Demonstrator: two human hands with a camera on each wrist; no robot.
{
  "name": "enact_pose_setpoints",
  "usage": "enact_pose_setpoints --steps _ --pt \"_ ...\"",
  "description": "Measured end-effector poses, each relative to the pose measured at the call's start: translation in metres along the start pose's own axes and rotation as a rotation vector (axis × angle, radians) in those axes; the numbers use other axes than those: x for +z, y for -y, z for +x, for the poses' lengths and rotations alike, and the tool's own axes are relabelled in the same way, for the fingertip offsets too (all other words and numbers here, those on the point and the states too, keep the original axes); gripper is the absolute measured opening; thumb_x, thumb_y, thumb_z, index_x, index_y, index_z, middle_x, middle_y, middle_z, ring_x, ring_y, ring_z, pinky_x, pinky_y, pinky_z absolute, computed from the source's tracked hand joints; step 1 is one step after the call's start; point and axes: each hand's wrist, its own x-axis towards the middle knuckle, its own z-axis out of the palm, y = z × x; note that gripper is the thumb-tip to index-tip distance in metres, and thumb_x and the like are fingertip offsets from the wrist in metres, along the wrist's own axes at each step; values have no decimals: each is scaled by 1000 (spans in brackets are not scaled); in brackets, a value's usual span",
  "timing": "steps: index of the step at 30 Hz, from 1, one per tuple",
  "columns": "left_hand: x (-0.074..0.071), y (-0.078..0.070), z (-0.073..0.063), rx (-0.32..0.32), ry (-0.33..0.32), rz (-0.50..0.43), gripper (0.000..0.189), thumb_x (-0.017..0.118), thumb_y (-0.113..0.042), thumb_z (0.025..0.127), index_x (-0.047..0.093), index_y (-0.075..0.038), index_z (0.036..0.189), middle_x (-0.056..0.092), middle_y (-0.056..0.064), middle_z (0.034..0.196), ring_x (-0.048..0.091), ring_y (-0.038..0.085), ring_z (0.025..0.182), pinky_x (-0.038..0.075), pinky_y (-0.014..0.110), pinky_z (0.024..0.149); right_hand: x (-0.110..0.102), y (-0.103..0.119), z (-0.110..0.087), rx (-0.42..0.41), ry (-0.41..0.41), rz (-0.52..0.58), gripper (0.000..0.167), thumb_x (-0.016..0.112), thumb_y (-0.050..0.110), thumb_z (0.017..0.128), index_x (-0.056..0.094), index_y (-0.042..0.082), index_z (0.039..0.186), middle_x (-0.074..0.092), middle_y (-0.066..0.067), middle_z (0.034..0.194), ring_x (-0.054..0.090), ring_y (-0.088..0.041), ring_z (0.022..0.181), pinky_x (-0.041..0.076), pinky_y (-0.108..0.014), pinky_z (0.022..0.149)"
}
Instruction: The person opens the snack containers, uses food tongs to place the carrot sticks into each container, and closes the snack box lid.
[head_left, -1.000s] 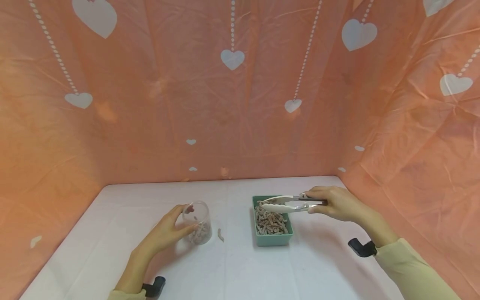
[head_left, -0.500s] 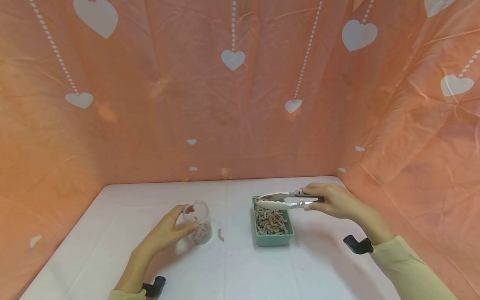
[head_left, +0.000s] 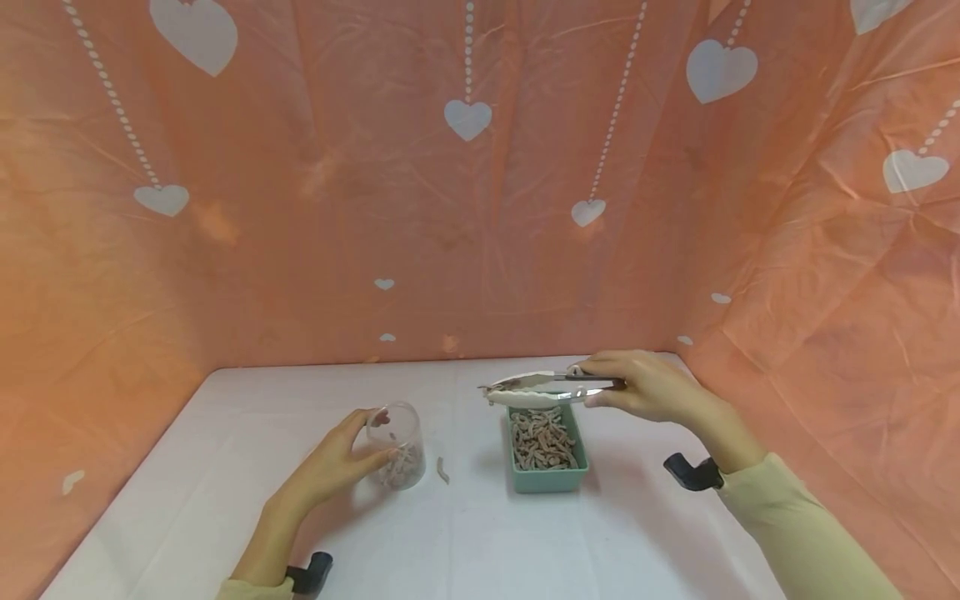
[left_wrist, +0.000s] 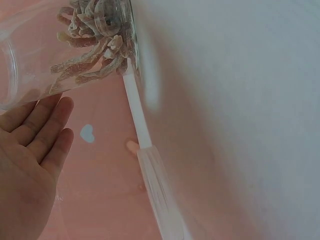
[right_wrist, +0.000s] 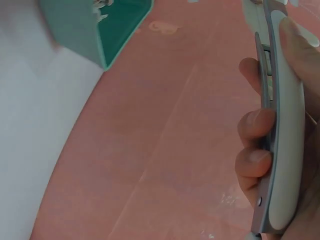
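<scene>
– Orange cloth (head_left: pixel 330 208): how much of the frame?
– Upper half, plus both sides. Below, white table (head_left: pixel 480 542), rear edge straight across mid-frame, side edges slanting toward the lower corners.
– Hands?
– Right hand (head_left: pixel 641 385), right of centre, gripping tongs (head_left: pixel 536 400); tips above the table, just past the upper-left rim of a green tub (head_left: pixel 551 481), nipping brown pieces (head_left: pixel 491 387). Left hand (head_left: pixel 337 458), left of centre, thumb and fingers around a clear jar (head_left: pixel 415 437) of similar pieces, mouth upward.
– And the tub?
– Lower right of centre, part-crossed by tongs, with more pieces inside.
– Room to move?
– Between jar and tub, a strip of white surface; broader stretch at bottom centre. Within the strip, near the jar, one loose piece (head_left: pixel 442 471).
</scene>
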Motion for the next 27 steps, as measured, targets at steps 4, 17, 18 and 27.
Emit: enact_pose_setpoints --steps 4,17,18,27 --pt "0 -1 0 0 8 3 63 76 -41 95 55 -5 142 61 16 141 50 44 139 38 68 113 1 5 12 -14 10 3 42 83 23 89 75 10 128 72 1 112 62 -10 81 54 -30 71" --pt "1 1 1 3 -19 7 62 78 -38 94 56 -4 141 62 16 140 52 43 138 38 65 115 8 24 53 -52 41 18 47 82 29 90 72 11 132 73 -2 116 60 -10 77 49 -30 66" --pt "2 1 1 6 -21 8 62 78 -38 94 56 -4 141 62 16 139 52 43 137 39 65 115 9 25 56 -58 41 21 47 82 30 90 72 11 132 73 -1 116 61 -11 79 49 -30 67" --pt "3 6 2 46 -37 19 61 78 -38 93 57 -5 139 64 13 137 55 40 135 41 62 113 28 35 84 -118 25 43 48 83 32 89 73 11 131 73 -1 116 62 -12 79 49 -28 67"
